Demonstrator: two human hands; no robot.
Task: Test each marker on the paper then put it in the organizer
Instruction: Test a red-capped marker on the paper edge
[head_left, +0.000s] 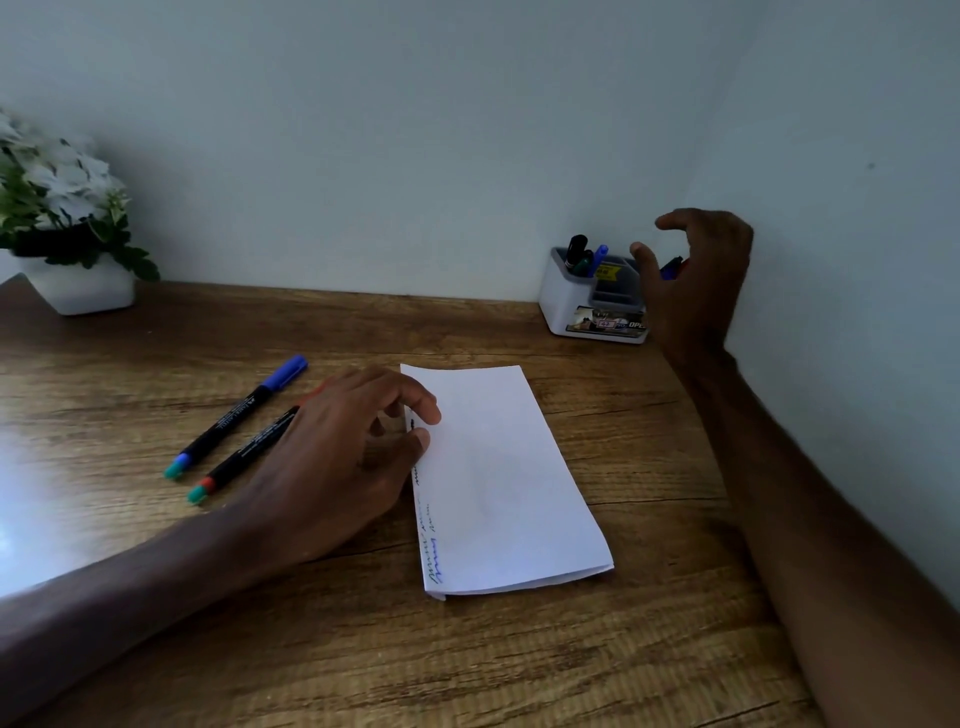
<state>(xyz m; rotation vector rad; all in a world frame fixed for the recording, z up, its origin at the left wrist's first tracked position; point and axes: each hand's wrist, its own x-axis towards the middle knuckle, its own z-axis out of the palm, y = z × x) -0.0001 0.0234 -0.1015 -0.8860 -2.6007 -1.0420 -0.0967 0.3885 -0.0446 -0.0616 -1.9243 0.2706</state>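
A person's left hand (358, 447) rests on the brown wood-grain table (623, 649). Its fingers are loosely bent and hold nothing, and the fingertips touch the left edge of the folded white sheet of paper (498, 467). Green, black and blue scribbles (431, 561) run down that edge.

Two black-barrelled markers lie side by side just left of the paper. The blue-capped marker (239, 413) is the farther one and lies clear of the hand. The red-capped marker (249, 447) has its capped end hidden under the left hand.

In the far right corner, against the pale wall, stands the white and grey plastic desk organizer (571, 306). A black-capped marker (576, 249) and a blue-capped pen (600, 257) stand upright in its left compartment.

The right hand (696, 275) hangs over the organizer's right side, thumb and fingers spread wide in a curved claw. A dark marker with blue and red on it (672, 267) shows in the gap behind the thumb. Whether the hand touches it cannot be told.

At the far left sits a white pot of white flowers (78, 286).
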